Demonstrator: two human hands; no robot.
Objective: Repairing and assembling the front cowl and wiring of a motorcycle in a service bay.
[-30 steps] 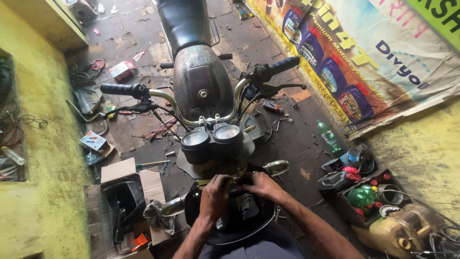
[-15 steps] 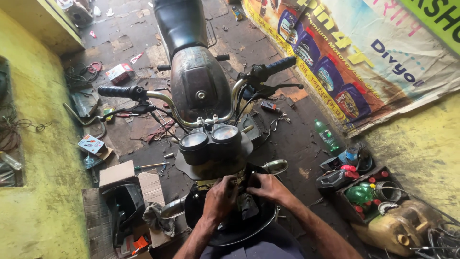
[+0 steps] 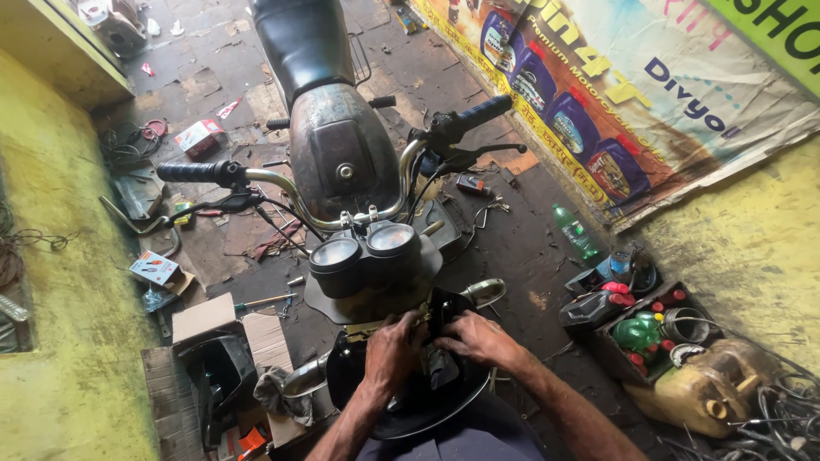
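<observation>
**Hands stay buried at the headlight mount**

Over the last second little has shifted: the left hand (image 3: 391,352) and right hand (image 3: 475,340) remain pressed together on the black headlight assembly (image 3: 440,358), fingers curled around its parts, just beneath the twin gauges (image 3: 366,248) and above the front mudguard (image 3: 410,410). The fiddly work there looks unfinished.

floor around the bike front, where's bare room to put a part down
Barest is the dark floor between the right handlebar, the green bottle and the black jug. Crowded: the crate of bottles on the right, the cardboard box and scattered scraps on the left.
</observation>
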